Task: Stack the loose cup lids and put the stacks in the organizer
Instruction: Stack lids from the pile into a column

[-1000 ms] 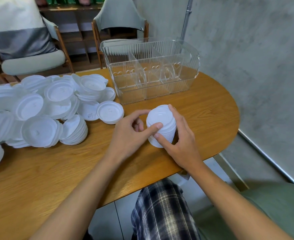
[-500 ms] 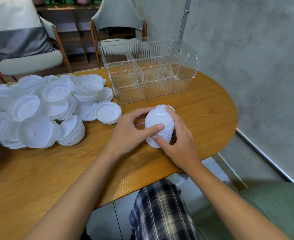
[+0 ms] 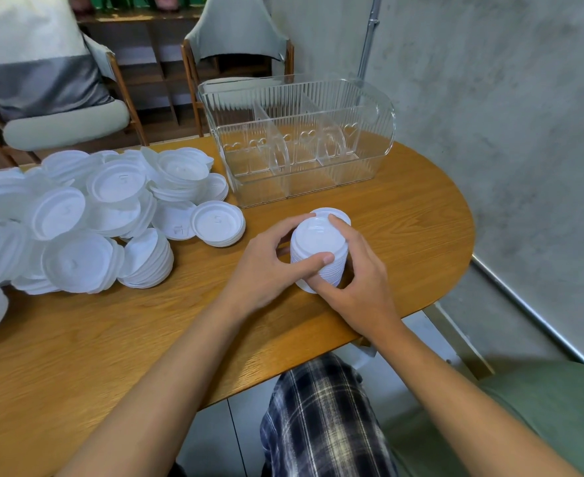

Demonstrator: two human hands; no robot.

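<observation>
A tall stack of white cup lids point(image 3: 320, 242) stands on the wooden table point(image 3: 111, 339) in front of me. My left hand point(image 3: 270, 266) wraps its left side, thumb pressed on the near face. My right hand point(image 3: 356, 273) cups its right side, fingers over the top rim. Behind it sits the clear plastic organizer point(image 3: 380, 132) with ribbed walls and dividers; no lids lie in its compartments. A big heap of loose white lids point(image 3: 77, 215) covers the table's left part, with one short stack point(image 3: 218, 223) nearest my hands.
Two wooden chairs point(image 3: 70, 125) with grey cushions stand behind the table. A concrete wall point(image 3: 507, 115) runs along the right, close to the table's rounded end. My plaid-trousered knee point(image 3: 321, 418) shows below the table edge.
Both hands have shifted slightly on the lid stack, closing tighter around it; the stack stays in the same spot on the table.
</observation>
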